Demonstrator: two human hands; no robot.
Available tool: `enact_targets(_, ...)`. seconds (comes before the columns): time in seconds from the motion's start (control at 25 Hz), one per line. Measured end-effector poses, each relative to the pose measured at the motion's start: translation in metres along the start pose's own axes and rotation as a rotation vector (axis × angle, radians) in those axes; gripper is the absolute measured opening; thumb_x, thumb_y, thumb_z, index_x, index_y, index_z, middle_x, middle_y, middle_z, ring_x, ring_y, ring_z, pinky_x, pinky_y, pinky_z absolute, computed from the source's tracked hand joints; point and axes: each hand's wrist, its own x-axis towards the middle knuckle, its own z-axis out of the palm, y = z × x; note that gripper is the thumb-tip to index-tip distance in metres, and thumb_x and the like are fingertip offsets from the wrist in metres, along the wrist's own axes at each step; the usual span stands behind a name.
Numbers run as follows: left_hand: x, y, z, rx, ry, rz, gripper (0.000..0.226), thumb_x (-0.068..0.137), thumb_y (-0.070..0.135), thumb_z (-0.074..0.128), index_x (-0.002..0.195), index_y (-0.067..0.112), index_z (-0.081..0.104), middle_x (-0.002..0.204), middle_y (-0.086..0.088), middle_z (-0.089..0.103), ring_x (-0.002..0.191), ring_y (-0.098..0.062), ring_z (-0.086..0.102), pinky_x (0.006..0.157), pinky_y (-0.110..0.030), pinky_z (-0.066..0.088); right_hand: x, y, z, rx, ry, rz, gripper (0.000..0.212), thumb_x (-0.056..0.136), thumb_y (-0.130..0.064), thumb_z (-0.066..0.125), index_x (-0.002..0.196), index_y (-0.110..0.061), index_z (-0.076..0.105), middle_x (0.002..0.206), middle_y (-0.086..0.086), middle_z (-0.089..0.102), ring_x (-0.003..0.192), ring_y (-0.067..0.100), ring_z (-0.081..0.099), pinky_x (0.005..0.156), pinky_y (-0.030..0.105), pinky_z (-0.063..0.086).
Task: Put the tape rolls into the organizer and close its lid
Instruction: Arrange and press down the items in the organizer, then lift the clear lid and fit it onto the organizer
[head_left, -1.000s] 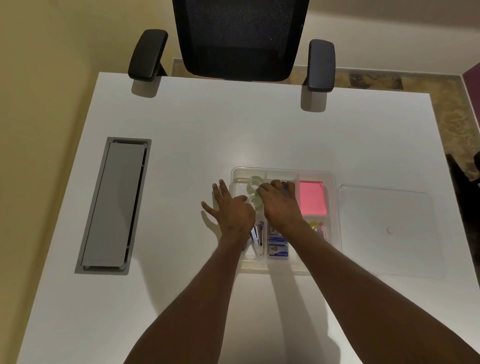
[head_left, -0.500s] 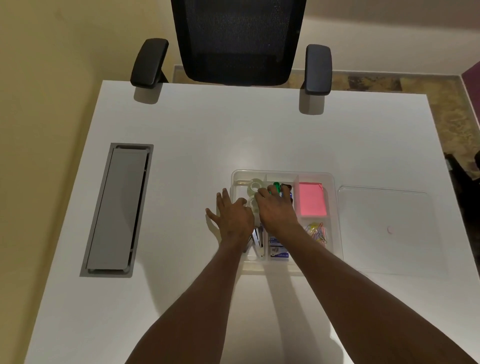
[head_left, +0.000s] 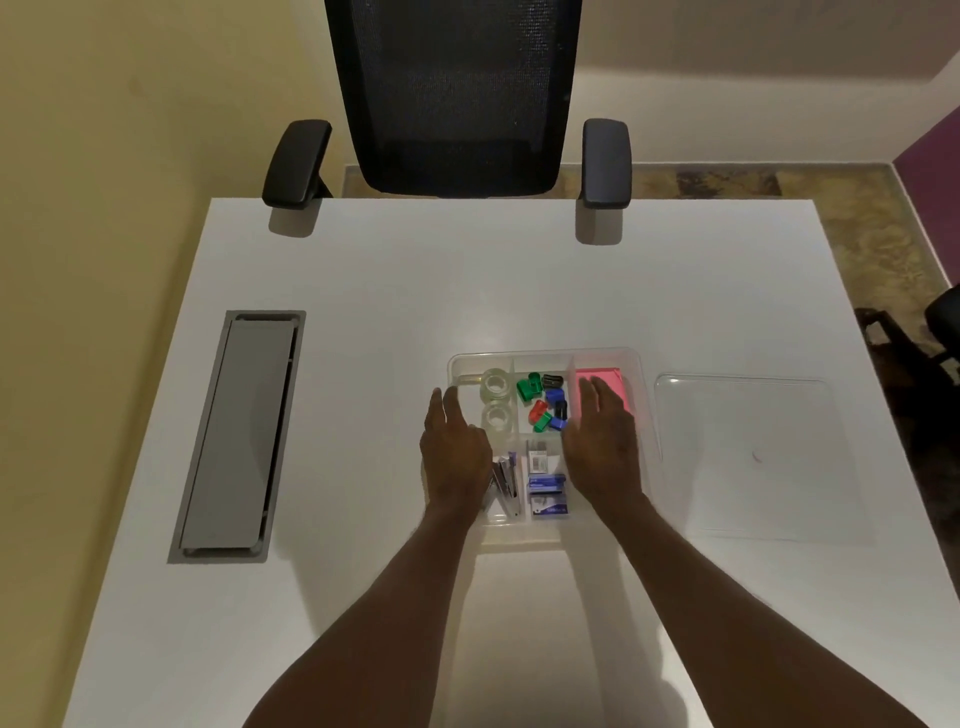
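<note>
My left hand (head_left: 456, 453) lay flat and open over the organizer's (head_left: 545, 354) left edge, fingers together and pointing away from me, holding nothing. My right hand (head_left: 602, 447) was just as flat and open over the right side of the box, fingertips reaching across the near part of the pink notes (head_left: 615, 387), palm empty too. Whether either palm actually pressed on the rim or only hovered above it I could not tell.

Both tape rolls (head_left: 495, 384) sat in the far-left compartment, one behind the other, lying flat with their holes facing up; the nearer one was just beside my left fingers. In the middle far compartment lay a loose heap of green, red, blue and black clips (head_left: 543, 400). Nearer me, between my hands, a stapler (head_left: 506, 480) filled one slot and small staple boxes (head_left: 545, 491) the next.

The lid (head_left: 748, 452) was off, lying flat on the table (head_left: 363, 312) just to the right of the organizer, apart from my right hand. A grey cable hatch (head_left: 241, 431) was set in the table far to the left, and a black chair (head_left: 452, 93) stood at the far edge
</note>
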Motion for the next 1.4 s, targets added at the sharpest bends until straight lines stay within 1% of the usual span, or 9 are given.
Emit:
enact_targets(0.12,-0.017,0.000,0.004,-0.169,-0.010,-0.061,0.070,0.100,0.012,0.056,0.162,0.026,0.026,0.164,-0.001,0.040,0.150,-0.023,0.044,0.109,-0.028,0.041,-0.015,0.035,-0.011,-0.036,-0.031,0.150,0.066,0.098,-0.027,0.056,0.155,-0.005,0.029,0.159,0.018,0.034,0.144,0.034,0.038,0.116,0.046,0.039)
enact_targets(0.28,-0.032,0.001,0.009,-0.099,-0.046,-0.123,0.078,0.102,0.016,0.056,0.168,0.018,0.013,0.173,-0.006,0.027,0.159,-0.027,0.033,0.123,-0.041,0.038,-0.029,0.053,-0.019,0.046,-0.106,0.297,0.069,0.097,-0.025,0.056,0.154,0.000,0.025,0.152,0.021,0.039,0.137,0.035,0.043,0.110,0.043,0.040)
enact_targets(0.48,-0.033,0.002,0.008,-0.080,-0.035,-0.209,0.073,0.104,0.016,0.056,0.167,0.013,0.018,0.168,-0.012,0.035,0.154,-0.034,0.040,0.119,-0.046,0.044,-0.039,0.052,-0.017,0.311,-0.143,0.453,0.071,0.098,-0.029,0.056,0.155,-0.005,0.021,0.146,0.017,0.042,0.135,0.032,0.045,0.104,0.042,0.046)
enact_targets(0.72,-0.030,0.000,-0.005,-0.062,-0.021,-0.213,0.070,0.102,0.012,0.053,0.165,0.007,0.024,0.165,-0.016,0.038,0.152,-0.037,0.041,0.122,-0.048,0.041,-0.041,0.045,-0.011,0.321,-0.158,0.455,0.069,0.098,-0.027,0.055,0.155,-0.006,0.021,0.148,0.016,0.041,0.136,0.032,0.044,0.105,0.043,0.045)
enact_targets(0.88,-0.027,-0.001,-0.013,-0.077,-0.045,-0.198,0.060,0.098,0.010,0.056,0.155,0.005,0.038,0.155,-0.020,0.048,0.144,-0.039,0.049,0.116,-0.055,0.047,-0.047,0.047,-0.010,0.327,-0.161,0.433,0.073,0.097,-0.025,0.058,0.156,-0.006,0.019,0.149,0.016,0.041,0.138,0.033,0.043,0.109,0.043,0.044)
enact_targets(1.0,-0.032,0.000,-0.016,-0.063,-0.051,-0.179,0.063,0.098,0.011,0.057,0.157,0.006,0.036,0.159,-0.019,0.044,0.148,-0.037,0.044,0.118,-0.055,0.046,-0.054,0.048,-0.014,0.256,-0.110,0.378,0.071,0.093,-0.026,0.063,0.151,-0.006,0.028,0.144,0.015,0.047,0.132,0.032,0.049,0.108,0.043,0.044)
enact_targets(1.12,-0.043,-0.001,-0.019,0.042,-0.038,-0.134,0.072,0.099,0.015,0.062,0.162,0.005,0.028,0.164,-0.017,0.036,0.153,-0.035,0.036,0.122,-0.050,0.041,-0.063,0.048,-0.020,0.143,-0.034,0.274,0.059,0.091,-0.028,0.066,0.141,-0.007,0.041,0.133,0.013,0.055,0.122,0.030,0.055,0.104,0.041,0.046)
enact_targets(1.28,-0.064,-0.002,-0.021,0.318,0.111,0.017,0.054,0.096,0.021,0.066,0.146,0.007,0.051,0.144,-0.015,0.056,0.134,-0.034,0.055,0.108,-0.048,0.047,-0.084,0.052,-0.027,0.002,0.010,0.214,0.049,0.092,-0.028,0.063,0.134,-0.003,0.051,0.124,0.017,0.057,0.111,0.034,0.059,0.095,0.044,0.048)
enact_targets(1.4,-0.085,0.002,-0.011,0.404,0.162,0.188,0.039,0.098,0.024,0.066,0.134,0.011,0.062,0.125,-0.011,0.066,0.115,-0.029,0.064,0.095,-0.043,0.050,-0.102,0.063,-0.031,0.030,0.096,0.229,0.035,0.093,-0.019,0.059,0.122,0.000,0.058,0.111,0.018,0.059,0.096,0.035,0.062,0.083,0.044,0.052)
